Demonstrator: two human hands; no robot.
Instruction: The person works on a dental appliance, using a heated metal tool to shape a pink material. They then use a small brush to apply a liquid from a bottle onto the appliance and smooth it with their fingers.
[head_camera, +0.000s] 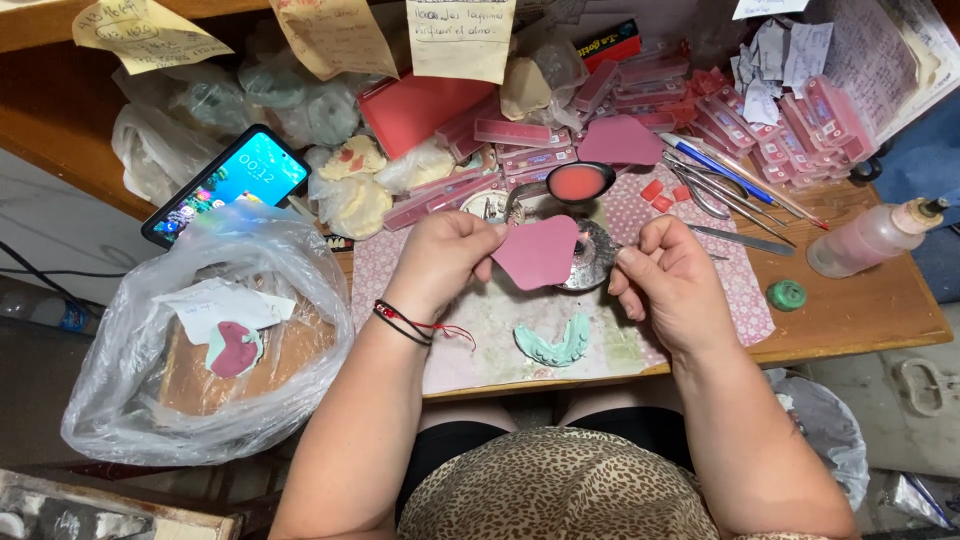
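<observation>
Left hand (440, 262): we see its grip pinched on the left edge of the pink wax sheet (537, 251), held just above the middle of the counter (860, 310).
Right hand (668, 283): fingers curled in; it seems to hold a thin metal tool by the sheet's right edge, but we cannot tell for sure.
Green dental mould (552, 345): lies on the patterned mat (490, 320), near the counter's front edge, below the sheet.
Metal ladle (578, 184): holds pink wax, behind the sheet.
Plastic bag (200, 340): off the left edge.
Phone (226, 184): at the left rear corner.
</observation>
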